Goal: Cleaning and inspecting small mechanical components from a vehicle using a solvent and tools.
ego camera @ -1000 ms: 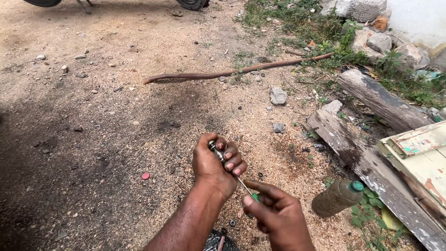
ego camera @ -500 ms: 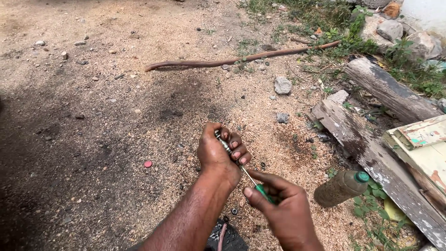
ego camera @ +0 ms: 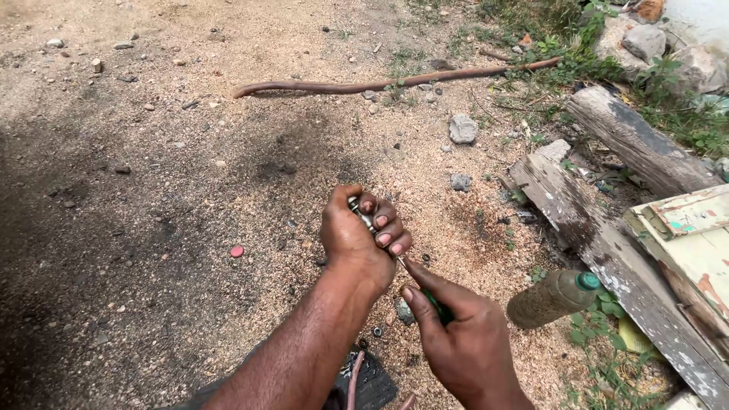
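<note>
Head view: left hand [ego camera: 357, 239] fingers [ego camera: 386, 228] clamp a metal fitting [ego camera: 363, 214]; right hand [ego camera: 463, 338] fingers grip the screwdriver [ego camera: 437, 307].

The scene is seen from a single view, worn on the person's head and tilted steeply down and forward over sandy ground [ego camera: 190, 190]. The left hand [ego camera: 357, 239] and right hand [ego camera: 463, 334] are caught close, low in the middle of the picture, with both forearms entering from the bottom edge. Beyond the left hand, a long stick [ego camera: 395, 80] is seen lying across the upper part. To the right of the hands, weathered planks [ego camera: 585, 220] and stones [ego camera: 645, 42] are taken in.
</note>
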